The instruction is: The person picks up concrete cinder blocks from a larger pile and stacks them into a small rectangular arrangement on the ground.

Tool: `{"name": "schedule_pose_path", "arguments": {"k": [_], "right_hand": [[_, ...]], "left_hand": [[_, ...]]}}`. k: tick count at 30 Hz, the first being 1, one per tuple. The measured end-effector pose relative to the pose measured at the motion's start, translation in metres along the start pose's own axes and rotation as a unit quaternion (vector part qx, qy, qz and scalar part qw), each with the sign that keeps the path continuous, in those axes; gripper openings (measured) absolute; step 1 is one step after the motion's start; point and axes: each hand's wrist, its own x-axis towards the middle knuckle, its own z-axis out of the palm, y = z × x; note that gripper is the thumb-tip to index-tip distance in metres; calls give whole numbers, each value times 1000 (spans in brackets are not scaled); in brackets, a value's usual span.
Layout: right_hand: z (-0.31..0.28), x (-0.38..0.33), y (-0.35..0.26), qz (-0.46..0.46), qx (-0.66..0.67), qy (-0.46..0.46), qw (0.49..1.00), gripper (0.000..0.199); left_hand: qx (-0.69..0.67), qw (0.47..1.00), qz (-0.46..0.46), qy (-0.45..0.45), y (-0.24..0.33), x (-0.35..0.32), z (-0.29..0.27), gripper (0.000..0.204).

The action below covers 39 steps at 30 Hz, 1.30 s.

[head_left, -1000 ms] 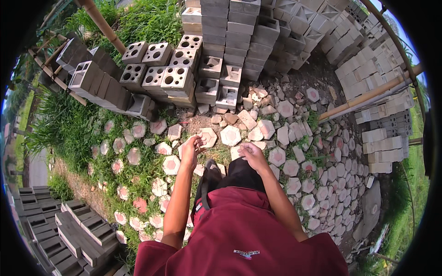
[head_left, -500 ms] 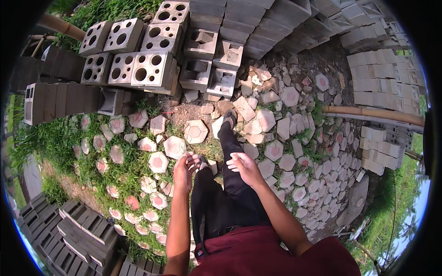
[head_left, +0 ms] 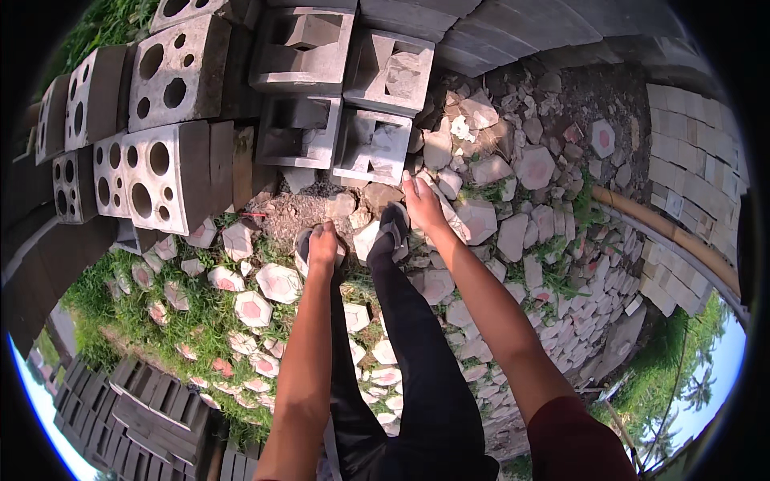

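Note:
My right hand point(head_left: 423, 207) reaches forward with its fingers stretched out and nothing visible in them. Its fingertips appear at the lower right corner of a grey hollow concrete block point(head_left: 341, 156), the lower right one in a small stack; I cannot tell if they touch. My left hand point(head_left: 323, 245) hangs in front of my left shoe, back turned up, its fingers mostly hidden and no object showing. Left of the lower right block sits another hollow block point(head_left: 265, 128), and two more, an upper left block point(head_left: 255, 76) and an upper right block point(head_left: 427, 68), lie above them.
Concrete blocks with round holes point(head_left: 192, 180) are stacked at the left. Broken rubble point(head_left: 489, 170) and hexagonal pavers point(head_left: 278, 283) with grass between cover the ground. A bamboo pole point(head_left: 666, 232) crosses at the right, by stacked pale blocks point(head_left: 690, 152). Dark slabs point(head_left: 156, 425) stand lower left.
I have stepped closer to the hollow blocks, which now look larger. Both arms have stretched forward, the right hand reaching up to the lower right block's corner. The left hand has turned back upward.

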Motion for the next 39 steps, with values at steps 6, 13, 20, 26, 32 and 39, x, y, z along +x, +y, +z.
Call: {"name": "schedule_pose_path", "arguments": {"k": [6,13,20,26,32,39], "right_hand": [[15,166,85,113,120,219,962,72],[66,225,136,54,203,147,967,106],[79,221,128,69,168,231,956,79],[70,224,137,21,104,215,971,71],[69,223,140,-44,-22,250,967,50],[45,208,144,-63,-53,177,981,36]], "left_hand": [[-410,908,-87,9,50,133,99,74],[-483,872,-43,68,24,225,122,45],[-490,863,-60,105,19,243,133,32],[-541,839,-19,59,26,232,147,43],[-616,784,-50,-58,41,218,150,57],[-651,751,-76,-83,33,202,148,48]]}}
